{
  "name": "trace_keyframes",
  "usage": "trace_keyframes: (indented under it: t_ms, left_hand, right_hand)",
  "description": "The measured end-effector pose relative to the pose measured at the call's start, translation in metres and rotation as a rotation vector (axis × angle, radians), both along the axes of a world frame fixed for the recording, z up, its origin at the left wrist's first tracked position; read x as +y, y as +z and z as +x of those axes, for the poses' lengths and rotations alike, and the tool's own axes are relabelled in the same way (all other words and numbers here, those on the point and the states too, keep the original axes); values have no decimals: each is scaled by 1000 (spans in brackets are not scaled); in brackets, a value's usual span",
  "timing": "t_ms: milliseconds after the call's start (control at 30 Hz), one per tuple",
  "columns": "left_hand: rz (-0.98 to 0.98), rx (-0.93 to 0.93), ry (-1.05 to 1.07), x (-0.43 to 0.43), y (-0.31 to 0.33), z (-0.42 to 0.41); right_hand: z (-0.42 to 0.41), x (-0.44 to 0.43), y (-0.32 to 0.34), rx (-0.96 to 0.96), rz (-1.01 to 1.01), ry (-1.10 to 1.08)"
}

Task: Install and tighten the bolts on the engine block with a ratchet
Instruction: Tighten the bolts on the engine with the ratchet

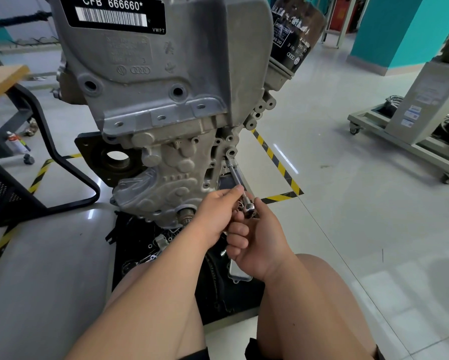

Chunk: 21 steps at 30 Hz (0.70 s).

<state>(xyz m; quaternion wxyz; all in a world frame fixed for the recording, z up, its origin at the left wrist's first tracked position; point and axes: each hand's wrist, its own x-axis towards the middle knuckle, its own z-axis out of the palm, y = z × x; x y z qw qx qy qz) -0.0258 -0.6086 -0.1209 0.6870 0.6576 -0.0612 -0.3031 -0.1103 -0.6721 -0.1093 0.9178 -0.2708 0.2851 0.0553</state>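
Observation:
A grey aluminium engine block (166,105) stands upright in front of me. A chrome ratchet (250,210) with a long extension bar (236,175) reaches up to a bolt hole on the block's lower right flange (228,159). My left hand (215,214) pinches the extension bar just above the ratchet head. My right hand (257,240) grips the ratchet's handle below the head, fingers curled round it. The bolt itself is hidden by the socket.
A black oil filter (296,29) sticks out at the block's upper right. Black parts and loose hardware (166,245) lie on the floor under the block. A chair frame (62,162) stands left, a wheeled trolley (405,126) right. My knees are at the bottom.

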Motion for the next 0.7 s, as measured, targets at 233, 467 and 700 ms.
trace_keyframes:
  t_ms: [233, 467, 700]
  left_hand:
    - [32, -116, -1, 1, -3, 1]
    - [48, -60, 23, -2, -6, 0]
    - [50, -103, 63, -1, -8, 4]
  right_hand:
    - [-2, -3, 4, -31, 152, 55]
    - [1, -1, -1, 57, -86, -10]
    - [3, 5, -11, 134, -750, -122]
